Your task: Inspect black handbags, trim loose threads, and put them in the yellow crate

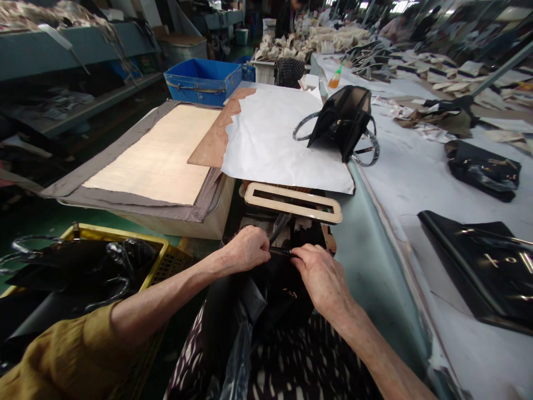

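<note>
A black handbag (287,289) rests on my lap, its upper edge towards the work stand. My left hand (249,248) is closed at the left end of that edge, fingers curled down on it. At the right end, my right hand (320,272) pinches the same edge between thumb and fingers. Small gold-coloured hardware shows on the bag below my right hand. Clear plastic wrap (238,361) hangs down on the left side of the bag. Just beyond my hands is a pale, rounded frame (293,202) with a long slot. Much of the bag is dark and hard to make out.
A yellow crate (166,261) of black bags stands at my left. Ahead lies a white sheet (275,133) with an upright black bag (343,119). A blue bin (204,78) is behind. On the right table lie black bags (483,166) and an orange-filled bottle (335,79).
</note>
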The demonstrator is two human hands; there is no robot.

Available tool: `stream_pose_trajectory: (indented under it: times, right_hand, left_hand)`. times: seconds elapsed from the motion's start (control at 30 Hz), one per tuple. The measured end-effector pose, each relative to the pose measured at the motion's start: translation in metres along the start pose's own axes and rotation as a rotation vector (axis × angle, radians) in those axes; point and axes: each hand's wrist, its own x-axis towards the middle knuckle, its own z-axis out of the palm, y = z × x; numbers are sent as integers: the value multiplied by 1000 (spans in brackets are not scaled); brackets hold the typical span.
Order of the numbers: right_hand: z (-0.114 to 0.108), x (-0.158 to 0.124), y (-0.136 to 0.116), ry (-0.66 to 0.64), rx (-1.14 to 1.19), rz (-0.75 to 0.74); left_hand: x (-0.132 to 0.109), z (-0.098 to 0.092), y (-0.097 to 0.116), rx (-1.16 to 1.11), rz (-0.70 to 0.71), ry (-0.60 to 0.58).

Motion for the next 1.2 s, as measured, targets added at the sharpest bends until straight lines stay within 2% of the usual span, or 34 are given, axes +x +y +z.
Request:
stream_pose_trajectory:
  times: [0.3, 0.7, 0.8, 0.87, 0.97, 1.07, 1.2]
  right_hand:
    - [6, 2, 2, 23, -34, 8]
    - [-4, 4, 1, -9, 58, 45]
    - [-4, 4, 3, -18, 130, 59]
    - [-4, 4, 5, -26, 183, 80]
    - [-3, 7, 9, -59, 303, 96]
    - [-5, 10, 17, -180, 536, 99]
    - [-7, 10, 35, -299, 854, 159]
  left_hand:
    - [2, 5, 1, 12, -125, 53]
    - [5, 15, -6, 106, -93, 110]
    - [4, 13, -5, 65, -68, 111]
    - [4, 11, -4, 21, -33, 84]
    - [5, 6, -5, -36, 5, -46]
    - [7, 2, -11, -116, 23, -181]
    - [5, -2, -19, -226, 65, -225]
